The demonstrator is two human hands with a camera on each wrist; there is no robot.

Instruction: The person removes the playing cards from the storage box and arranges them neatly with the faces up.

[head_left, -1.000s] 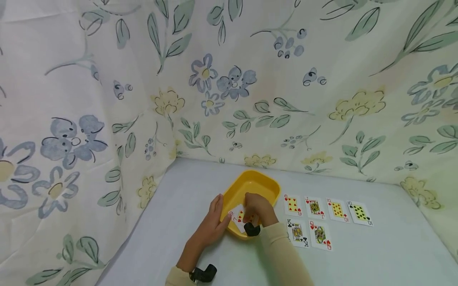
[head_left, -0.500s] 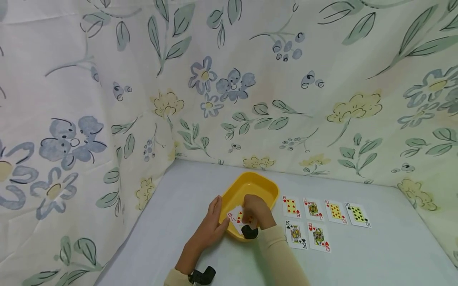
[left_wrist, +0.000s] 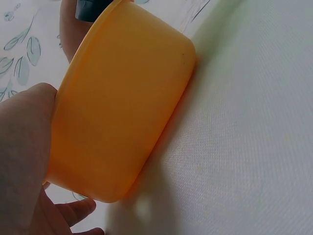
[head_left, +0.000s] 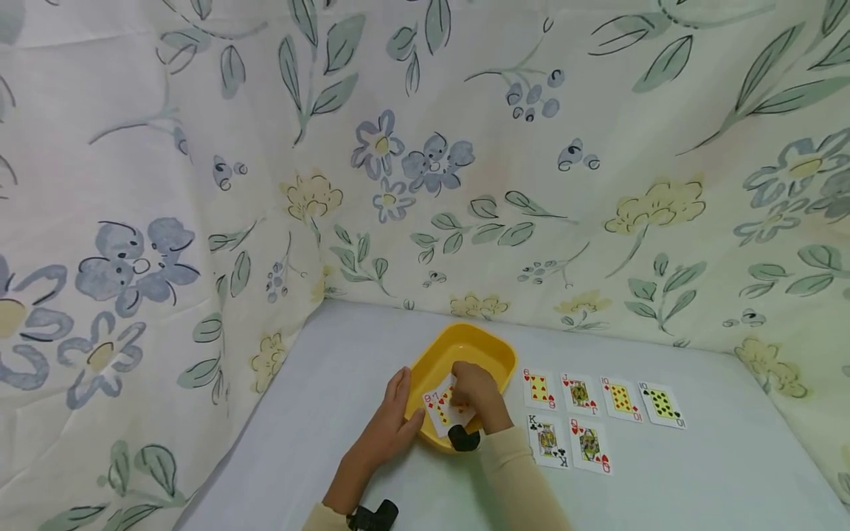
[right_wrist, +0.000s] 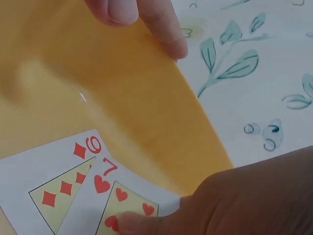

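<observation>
A yellow plastic tray stands on the white-covered table with playing cards inside. My left hand holds its left side, fingers along the outer wall and thumb at the rim. In the left wrist view the outer wall of the tray fills much of the picture, with fingertips curled by its end. Inside the tray my right hand has its fingers curled, and its thumb presses on a seven of hearts. Partly under that lies a card of diamonds. The right hand's other fingers are hidden in the wrist view.
Right of the tray, face-up cards lie in two rows. The far row includes a jack of hearts, a ten of diamonds and a ten of spades. Nearer are a king of clubs and a queen of hearts. Floral cloth hangs behind.
The seven of hearts has shifted right over the card of diamonds, more of which now shows. My left hand and the tray have stayed together; the view has tipped slightly.
</observation>
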